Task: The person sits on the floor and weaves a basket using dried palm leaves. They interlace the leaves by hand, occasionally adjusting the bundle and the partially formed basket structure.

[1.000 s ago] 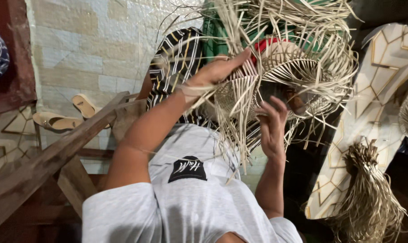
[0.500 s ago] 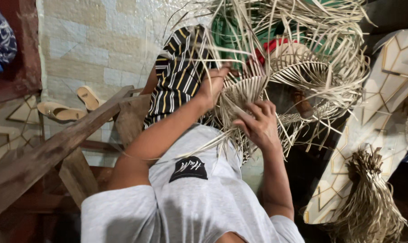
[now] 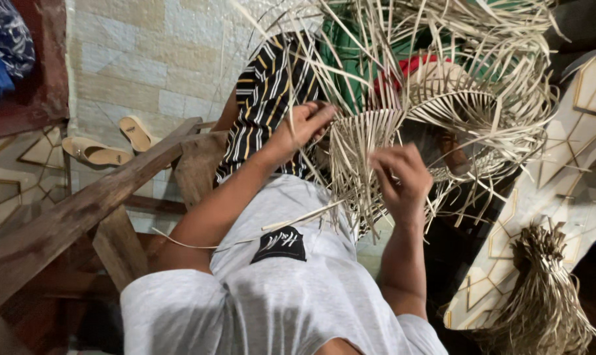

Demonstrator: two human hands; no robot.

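Note:
A half-woven piece of pale straw point(image 3: 360, 148) fans out in front of me, with long loose strips sticking out all around it. My left hand point(image 3: 302, 129) grips its left edge, fingers closed around the strips. On the lower right part of the weave, my right hand point(image 3: 401, 176) has its fingertips pinched on several strips. A single loose strip point(image 3: 298, 218) lies across my grey shirt.
A striped black, white and yellow cloth point(image 3: 266, 98) hangs behind the weave. A second round straw weave point(image 3: 472, 108) sits at the upper right. A bundle of straw point(image 3: 544, 299) lies on a patterned board at the lower right. A wooden beam point(image 3: 81, 207) and sandals point(image 3: 97, 152) are at the left.
My left hand has slid down from the top of the weave to its left edge. My right hand rose onto the weave and now pinches strips lower down.

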